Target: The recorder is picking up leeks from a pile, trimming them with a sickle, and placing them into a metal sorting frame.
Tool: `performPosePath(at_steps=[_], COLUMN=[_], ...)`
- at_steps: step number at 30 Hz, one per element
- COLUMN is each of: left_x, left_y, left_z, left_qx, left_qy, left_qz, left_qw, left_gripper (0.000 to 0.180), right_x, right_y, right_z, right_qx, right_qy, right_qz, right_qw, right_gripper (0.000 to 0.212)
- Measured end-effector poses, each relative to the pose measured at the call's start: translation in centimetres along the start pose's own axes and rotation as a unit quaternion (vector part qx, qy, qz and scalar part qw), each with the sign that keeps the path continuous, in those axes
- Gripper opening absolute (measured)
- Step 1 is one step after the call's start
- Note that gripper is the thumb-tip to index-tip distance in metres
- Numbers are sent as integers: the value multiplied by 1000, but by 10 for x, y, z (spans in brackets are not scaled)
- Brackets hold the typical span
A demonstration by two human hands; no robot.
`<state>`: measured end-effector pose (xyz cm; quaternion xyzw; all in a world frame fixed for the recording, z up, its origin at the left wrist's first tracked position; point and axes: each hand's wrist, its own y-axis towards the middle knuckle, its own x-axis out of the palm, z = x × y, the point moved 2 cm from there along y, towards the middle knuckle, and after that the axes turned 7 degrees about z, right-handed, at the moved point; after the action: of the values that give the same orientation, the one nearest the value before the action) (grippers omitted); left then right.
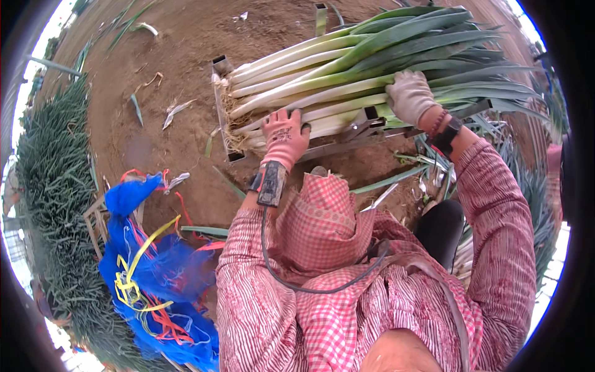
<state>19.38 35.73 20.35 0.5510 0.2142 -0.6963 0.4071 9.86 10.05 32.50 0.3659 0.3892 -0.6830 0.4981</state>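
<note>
A bundle of long leeks [347, 56] lies across a metal frame [220, 105], white root ends to the left and green leaves to the right. My left hand [286, 135], in a pink glove, rests on the white stalks near the roots, its fingers laid over the nearest ones and the thumb apart. Farther right, my right hand [410, 96], in an off-white glove, is curled over leeks where white turns to green. Its fingertips press against them, and their undersides are hidden.
Short posts [320, 20] of the frame stick up around the bundle. At lower left lies a blue mesh heap [155, 266] with yellow and red ties. Green stalks [52, 155] are massed along the left. Loose leaves [390, 180] and scraps [176, 113] litter the soil.
</note>
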Motion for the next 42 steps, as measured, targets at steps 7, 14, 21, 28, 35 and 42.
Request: performPosePath(at_steps=[7,14,21,28,35,42], left_x=[8,11,-24,13,24,37], left_y=[-3,-4,6,-26,-30,-34], left_z=[-4,-12,-28,-45,-50,-45], left_qx=[-29,22,104,105,51,86], left_qy=[-16,-20,-78,-103,-98,-4], left_qz=[39,105,182,142,124,86], left_qw=[999,994,975,979,986,993], left_gripper=[40,37,37,40,46,59], right_x=[9,14,-45,-12,2,42], right_y=[4,-4,-3,-26,-36,-60], right_z=[2,27,52,17,34,10], right_qx=[-18,-96,-131,-86,-75,-23], right_qy=[48,82,106,115,239,186], right_qz=[-13,138,161,85,191,232], right_qw=[999,982,972,986,949,954], right_gripper=[24,26,24,29,30,27])
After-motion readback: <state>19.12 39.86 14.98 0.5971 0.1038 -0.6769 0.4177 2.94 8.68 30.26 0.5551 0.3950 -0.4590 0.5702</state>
